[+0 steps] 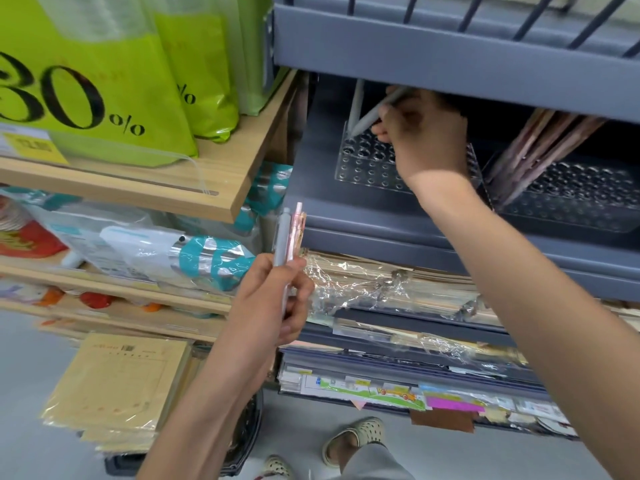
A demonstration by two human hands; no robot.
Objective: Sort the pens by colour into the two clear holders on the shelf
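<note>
My right hand [420, 133] pinches a grey pen [372, 114], its tip down over the back left holes of the left clear holder [367, 164] on the grey shelf. One more grey pen [355, 105] stands in that holder's corner. The right clear holder [585, 195] carries several pink-brown pens [533, 147] leaning left. Lower down, in front of the shelf, my left hand [273, 299] grips a small bunch of pens upright: a grey pen [281, 237] and a pink pen [297, 230].
The grey shelf's upper tier [450, 60] hangs low over both holders. Green bags [104, 81] sit on a wooden shelf [156, 192] to the left. Wrapped paper goods [381, 285] fill the tiers below. My feet in sandals [353, 438] stand on the floor.
</note>
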